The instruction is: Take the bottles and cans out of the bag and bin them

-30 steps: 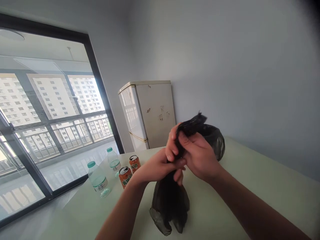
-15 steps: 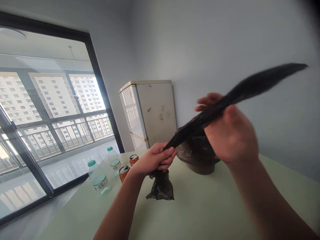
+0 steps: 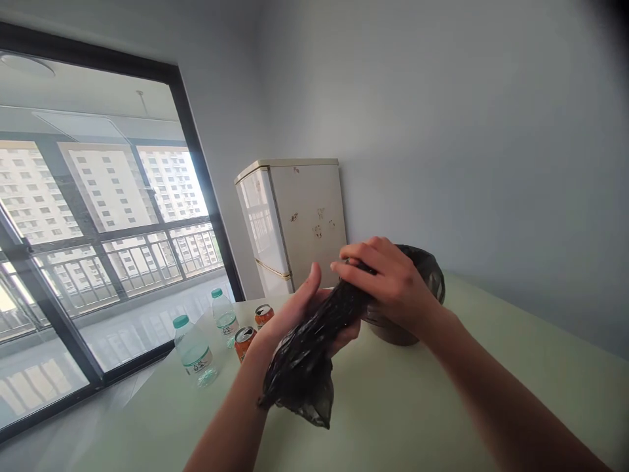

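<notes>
A black plastic bag (image 3: 309, 357), bunched into a long bundle, lies across my left hand (image 3: 293, 309). That hand's thumb sticks up and apart while its fingers bend beneath the bag. From above, my right hand (image 3: 393, 282) grips the upper end of the bundle, its fingers folded over the plastic. The bag's loose lower end hangs over my left wrist and above the table. Just behind my right hand is a dark bin (image 3: 397, 334) with a black liner (image 3: 428, 269) around its rim, partly hidden by the hand.
On the left of the pale green table (image 3: 393, 413) stand two clear bottles with green caps, one nearer (image 3: 194, 354) and one farther (image 3: 225, 314). Beside them are two orange cans (image 3: 244, 342). Behind the table are an old fridge (image 3: 309, 223) and a glass door (image 3: 98, 216).
The bag was stretched up to the right between my hands; now it is gathered and points down to the left. My right hand has moved left and down onto it. My left thumb has lifted.
</notes>
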Available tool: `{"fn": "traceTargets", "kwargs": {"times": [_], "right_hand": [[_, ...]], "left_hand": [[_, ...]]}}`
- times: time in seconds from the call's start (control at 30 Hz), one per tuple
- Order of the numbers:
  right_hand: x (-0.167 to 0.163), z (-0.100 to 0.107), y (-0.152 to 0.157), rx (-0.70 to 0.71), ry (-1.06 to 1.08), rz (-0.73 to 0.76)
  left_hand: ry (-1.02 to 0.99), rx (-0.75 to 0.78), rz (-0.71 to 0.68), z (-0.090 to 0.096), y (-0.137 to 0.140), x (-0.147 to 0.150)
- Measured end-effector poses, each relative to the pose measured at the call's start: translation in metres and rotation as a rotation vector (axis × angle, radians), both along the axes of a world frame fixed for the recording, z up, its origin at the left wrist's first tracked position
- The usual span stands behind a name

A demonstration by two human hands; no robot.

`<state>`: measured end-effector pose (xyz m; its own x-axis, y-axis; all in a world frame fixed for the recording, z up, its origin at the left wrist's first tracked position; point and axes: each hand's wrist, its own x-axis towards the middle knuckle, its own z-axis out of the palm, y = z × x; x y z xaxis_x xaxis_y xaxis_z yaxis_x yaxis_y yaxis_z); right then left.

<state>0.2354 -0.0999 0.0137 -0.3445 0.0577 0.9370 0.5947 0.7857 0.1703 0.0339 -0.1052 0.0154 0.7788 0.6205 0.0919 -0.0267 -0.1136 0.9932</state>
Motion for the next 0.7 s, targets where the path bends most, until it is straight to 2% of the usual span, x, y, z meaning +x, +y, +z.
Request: {"fn": "traceTargets", "kwargs": {"times": [0.1, 0.17, 0.23, 0.3, 0.33, 0.4, 0.47, 0.53, 0.6, 0.7], "right_hand": [[0.002, -0.003, 0.009, 0.063, -0.181, -0.104], [0.002, -0.005, 0.011, 0.047, -0.206, -0.107], [0.0, -0.004, 0.01, 0.011, -0.143, -0.061], [-0.003, -0.002, 0.004, -0.081, 0.062, 0.037], [-0.005, -0.001, 0.001, -0.173, 0.205, 0.104], [-0.009, 0.002, -0.007, -0.47, 0.464, 0.274], [-0.015, 0.004, -0.014, -0.851, 0.559, 0.493], [-0.021, 0.004, -0.017, -1.153, 0.56, 0.749], [-0.026, 0.003, -0.018, -1.305, 0.595, 0.964], [-0.028, 0.002, -0.015, -1.345, 0.714, 1.128]], "left_hand": [[-0.035, -0.104, -0.161, 0.001, 0.002, -0.002], [-0.053, -0.055, -0.184, 0.0, 0.002, -0.004], [-0.034, 0.033, -0.137, -0.001, 0.001, -0.005], [-0.034, 0.05, -0.09, -0.002, -0.001, -0.006], [-0.058, 0.041, -0.072, -0.002, -0.002, -0.006], [-0.126, 0.02, -0.048, -0.002, -0.004, -0.006], [-0.162, 0.003, -0.053, -0.003, -0.004, -0.006], [-0.15, -0.032, -0.083, -0.004, -0.004, -0.005], [-0.13, -0.072, -0.104, -0.005, -0.003, -0.005], [-0.089, -0.099, -0.16, -0.007, 0.0, -0.005]]}}
